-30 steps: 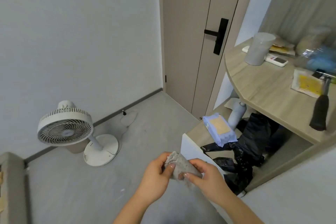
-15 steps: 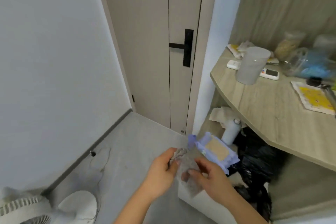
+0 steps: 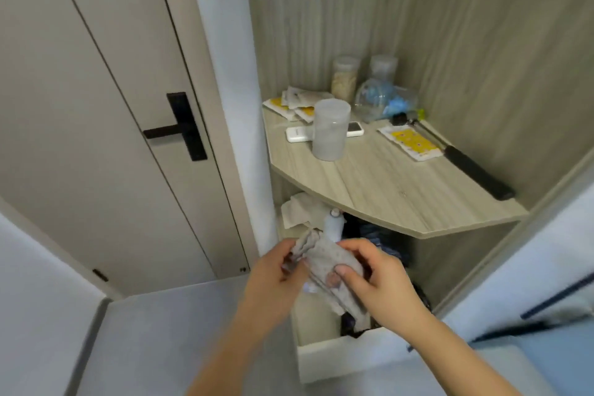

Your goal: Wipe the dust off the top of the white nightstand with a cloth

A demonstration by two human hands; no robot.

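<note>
Both hands up front: left hand point(image 3: 273, 280) and right hand point(image 3: 382, 286) pinching crumpled grey cloth point(image 3: 324, 262) between them, held above white nightstand point(image 3: 350, 357). Behind, curved wooden shelf point(image 3: 385, 190) with translucent cup point(image 3: 331, 128), remote point(image 3: 297, 133), jars.

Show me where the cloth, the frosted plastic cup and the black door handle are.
cloth point(image 3: 331, 262): head view, on the speckled grey fabric stretched between the two hands.
frosted plastic cup point(image 3: 330, 132): head view, on the middle of its side wall.
black door handle point(image 3: 186, 127): head view, on the upright back plate.
</note>
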